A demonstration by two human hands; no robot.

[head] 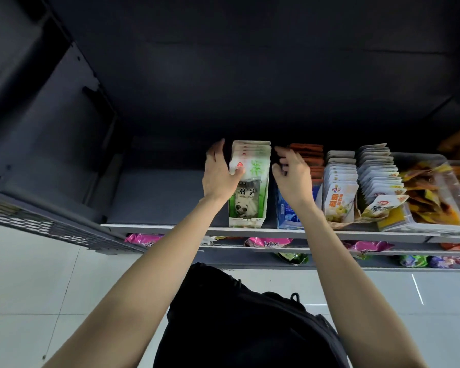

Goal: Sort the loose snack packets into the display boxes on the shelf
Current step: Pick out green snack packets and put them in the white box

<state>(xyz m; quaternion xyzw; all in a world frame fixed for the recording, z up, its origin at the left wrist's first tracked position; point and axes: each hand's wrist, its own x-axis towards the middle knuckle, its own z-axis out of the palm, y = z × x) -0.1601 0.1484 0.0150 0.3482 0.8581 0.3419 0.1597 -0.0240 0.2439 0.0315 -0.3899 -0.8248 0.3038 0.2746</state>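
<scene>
A green and white display box (pixel 246 205) with a panda on its front stands on the grey shelf (pixel 154 227), filled with a row of upright bamboo-shoot packets (pixel 251 152). My left hand (pixel 218 173) holds the left side of that row, thumb on the front packet. My right hand (pixel 292 176) hovers just right of the box with fingers loosely curled, holding nothing I can see. It covers part of a blue display box (pixel 287 213) with orange-brown packets (pixel 310 158) behind.
Two more boxes of white and yellow packets (pixel 340 187) (pixel 377 179) and a clear bin of orange snacks (pixel 436 192) stand to the right. The shelf's left half is bare. Pink packets (pixel 268 242) lie on lower shelves. White tiled floor below.
</scene>
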